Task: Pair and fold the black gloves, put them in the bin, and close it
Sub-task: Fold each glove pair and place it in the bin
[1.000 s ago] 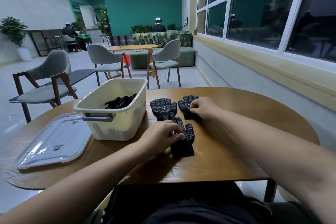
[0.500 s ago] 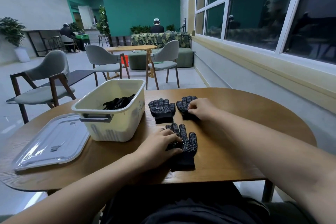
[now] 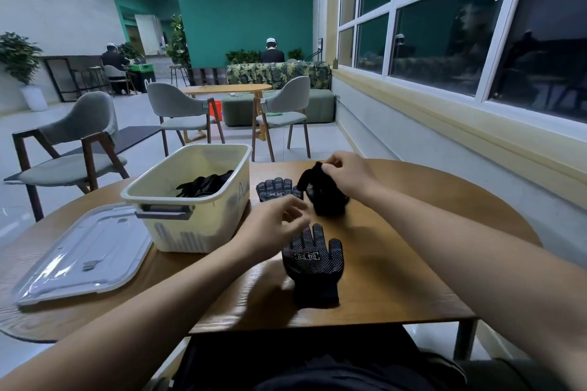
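A black dotted glove lies flat, palm up, near the front of the round wooden table. My left hand hovers just above its fingertips with loosely curled fingers and holds nothing. My right hand pinches a second black glove by its fingers and lifts it, so its cuff hangs down to the table. A third glove lies flat behind, beside the bin. The cream bin stands open at the left with several black gloves inside.
The bin's clear lid lies flat on the table left of the bin. Grey chairs stand behind the table, and a window wall runs along the right. Two people sit far back in the room.
My right hand has picked up the far right glove and raised it off the table. My left hand has let go of the near glove and lifted above it.
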The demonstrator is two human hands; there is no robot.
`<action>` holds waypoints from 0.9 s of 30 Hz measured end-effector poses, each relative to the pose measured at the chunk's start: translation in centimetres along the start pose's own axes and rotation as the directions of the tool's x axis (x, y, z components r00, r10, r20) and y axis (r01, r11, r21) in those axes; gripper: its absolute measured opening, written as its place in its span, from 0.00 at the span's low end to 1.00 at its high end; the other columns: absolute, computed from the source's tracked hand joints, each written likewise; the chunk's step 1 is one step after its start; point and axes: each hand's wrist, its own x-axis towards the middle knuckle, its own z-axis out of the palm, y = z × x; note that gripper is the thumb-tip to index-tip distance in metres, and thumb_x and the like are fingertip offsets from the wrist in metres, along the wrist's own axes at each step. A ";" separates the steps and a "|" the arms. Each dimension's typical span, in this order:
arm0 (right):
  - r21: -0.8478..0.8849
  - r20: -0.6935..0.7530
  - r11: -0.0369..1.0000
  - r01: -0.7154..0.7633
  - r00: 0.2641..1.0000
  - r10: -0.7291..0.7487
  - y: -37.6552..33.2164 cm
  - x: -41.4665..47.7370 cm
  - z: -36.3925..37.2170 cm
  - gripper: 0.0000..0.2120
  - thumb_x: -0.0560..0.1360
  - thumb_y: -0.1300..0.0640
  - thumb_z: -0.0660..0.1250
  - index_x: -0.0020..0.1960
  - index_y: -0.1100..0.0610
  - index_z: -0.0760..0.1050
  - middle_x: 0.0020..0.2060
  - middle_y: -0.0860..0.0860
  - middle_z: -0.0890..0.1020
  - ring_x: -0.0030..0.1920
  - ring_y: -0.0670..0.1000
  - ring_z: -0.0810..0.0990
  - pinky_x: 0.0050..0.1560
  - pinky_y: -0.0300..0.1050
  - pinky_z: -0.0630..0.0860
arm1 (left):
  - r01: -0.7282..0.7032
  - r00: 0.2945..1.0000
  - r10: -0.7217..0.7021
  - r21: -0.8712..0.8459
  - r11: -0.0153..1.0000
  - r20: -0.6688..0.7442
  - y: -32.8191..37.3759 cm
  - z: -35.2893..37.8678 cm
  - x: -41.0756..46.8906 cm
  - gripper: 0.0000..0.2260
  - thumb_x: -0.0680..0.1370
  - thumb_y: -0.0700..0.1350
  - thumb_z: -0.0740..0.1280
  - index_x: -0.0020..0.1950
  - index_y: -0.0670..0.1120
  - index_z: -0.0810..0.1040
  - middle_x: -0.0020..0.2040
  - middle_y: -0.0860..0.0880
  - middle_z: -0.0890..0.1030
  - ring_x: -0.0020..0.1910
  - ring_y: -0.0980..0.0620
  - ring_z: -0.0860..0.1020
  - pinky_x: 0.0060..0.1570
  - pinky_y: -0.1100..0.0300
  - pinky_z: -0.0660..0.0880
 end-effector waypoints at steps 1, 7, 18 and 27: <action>0.059 -0.012 0.998 -0.003 1.000 0.004 -0.9 0.0 -0.2 0.06 0.80 0.52 0.69 0.47 0.53 0.82 0.44 0.49 0.85 0.48 0.52 0.81 0.45 0.46 0.73 | 0.033 0.999 -0.034 -0.038 0.999 -0.035 0.5 -0.4 0.5 0.09 0.80 0.51 0.75 0.58 0.51 0.84 0.47 0.56 0.86 0.45 0.61 0.83 0.50 0.63 0.80; 0.436 0.095 0.891 -0.130 0.991 0.099 -4.9 -1.2 0.1 0.08 0.79 0.55 0.70 0.42 0.56 0.80 0.40 0.54 0.84 0.41 0.55 0.82 0.43 0.52 0.81 | 0.123 0.972 -0.157 -0.190 0.974 -0.175 2.1 -2.4 2.8 0.14 0.81 0.59 0.72 0.61 0.52 0.83 0.49 0.56 0.85 0.47 0.67 0.82 0.44 0.68 0.79; 0.801 0.326 0.482 -0.355 0.934 0.147 -8.2 -4.4 1.5 0.13 0.82 0.54 0.63 0.50 0.61 0.81 0.44 0.57 0.86 0.47 0.56 0.84 0.50 0.48 0.82 | 0.069 0.958 -0.092 -0.093 0.993 -0.270 2.6 -4.3 3.7 0.07 0.81 0.50 0.73 0.58 0.52 0.85 0.44 0.63 0.84 0.45 0.72 0.80 0.44 0.77 0.72; 0.707 0.618 0.400 -0.583 0.785 0.052 -6.7 -8.0 3.0 0.43 0.83 0.28 0.48 0.56 0.65 0.83 0.50 0.63 0.87 0.49 0.61 0.87 0.55 0.53 0.77 | -0.075 0.942 0.095 0.073 0.995 -0.322 3.4 -5.0 3.2 0.07 0.80 0.45 0.73 0.56 0.54 0.87 0.48 0.55 0.78 0.48 0.60 0.78 0.49 0.70 0.71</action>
